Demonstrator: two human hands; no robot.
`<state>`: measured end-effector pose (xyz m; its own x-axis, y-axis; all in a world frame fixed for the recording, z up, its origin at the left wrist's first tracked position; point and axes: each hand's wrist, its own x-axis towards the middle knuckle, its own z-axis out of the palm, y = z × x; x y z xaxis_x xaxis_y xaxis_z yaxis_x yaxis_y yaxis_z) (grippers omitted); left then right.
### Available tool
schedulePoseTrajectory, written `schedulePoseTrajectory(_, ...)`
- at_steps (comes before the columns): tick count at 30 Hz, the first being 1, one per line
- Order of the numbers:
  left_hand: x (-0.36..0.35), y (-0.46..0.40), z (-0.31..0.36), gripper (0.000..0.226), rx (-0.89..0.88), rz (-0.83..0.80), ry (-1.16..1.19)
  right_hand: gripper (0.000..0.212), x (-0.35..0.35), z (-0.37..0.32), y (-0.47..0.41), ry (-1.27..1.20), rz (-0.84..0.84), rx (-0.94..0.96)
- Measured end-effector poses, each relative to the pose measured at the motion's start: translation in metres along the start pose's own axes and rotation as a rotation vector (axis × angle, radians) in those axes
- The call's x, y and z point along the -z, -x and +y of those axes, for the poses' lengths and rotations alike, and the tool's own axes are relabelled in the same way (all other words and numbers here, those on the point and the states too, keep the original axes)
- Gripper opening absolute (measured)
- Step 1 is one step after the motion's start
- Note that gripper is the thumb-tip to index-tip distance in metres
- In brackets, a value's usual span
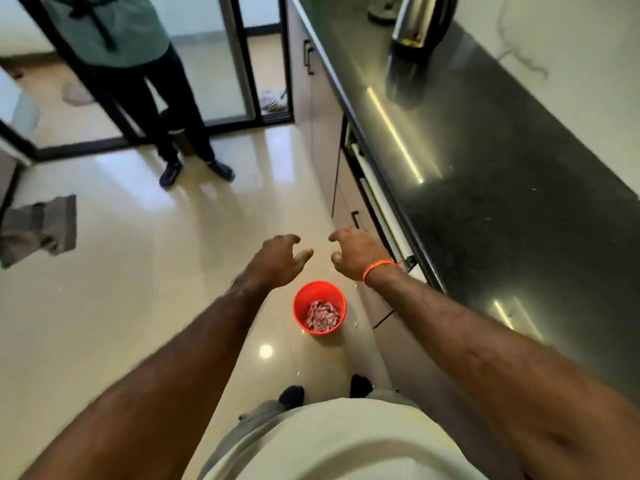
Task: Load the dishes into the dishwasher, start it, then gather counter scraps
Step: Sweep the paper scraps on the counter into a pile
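Note:
A small red bucket (319,307) stands on the tiled floor beside the cabinets, with pinkish scraps (322,316) lying in its bottom. Both my arms reach forward above it. My left hand (277,259) hangs over the floor with its fingers loosely curled and holds nothing. My right hand (356,252), with an orange band on the wrist, is just to its right near the cabinet front, fingers loosely curled and also empty. The dark counter (485,202) runs along the right; the dishwasher front (377,206) under it shows a narrow gap at its top edge.
A steel kettle (420,20) stands at the far end of the counter. Another person (145,81) stands by the glass doors ahead on the left. A grey cloth (38,230) hangs at the left edge. My feet are just behind the bucket.

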<state>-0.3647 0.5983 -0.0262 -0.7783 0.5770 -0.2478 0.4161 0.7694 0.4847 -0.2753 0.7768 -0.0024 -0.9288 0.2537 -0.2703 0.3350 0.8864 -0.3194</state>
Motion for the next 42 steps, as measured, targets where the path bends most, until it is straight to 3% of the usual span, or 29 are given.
schedulePoseTrajectory(7,0.016,-0.009,0.033,0.075,-0.273,-0.088,-0.101,0.046,0.007,0.03,0.056,-0.014,0.229,-0.221)
schedulePoseTrajectory(14,-0.009,0.001,0.101,0.075,-0.579,-0.195,-0.185,0.043,-0.003,0.071,0.142,-0.069,0.432,-0.457)
schedulePoseTrajectory(21,-0.056,0.034,0.189,0.08,-0.84,-0.313,-0.143,0.044,-0.022,0.107,0.25,-0.059,0.486,-0.739)
schedulePoseTrajectory(27,-0.103,0.081,0.266,0.074,-1.052,-0.409,-0.255,0.038,-0.036,0.139,0.338,-0.058,0.572,-0.91)
schedulePoseTrajectory(42,-0.236,0.212,0.406,0.074,-1.398,-0.595,-0.351,0.028,-0.085,0.188,0.536,-0.035,0.846,-1.296)
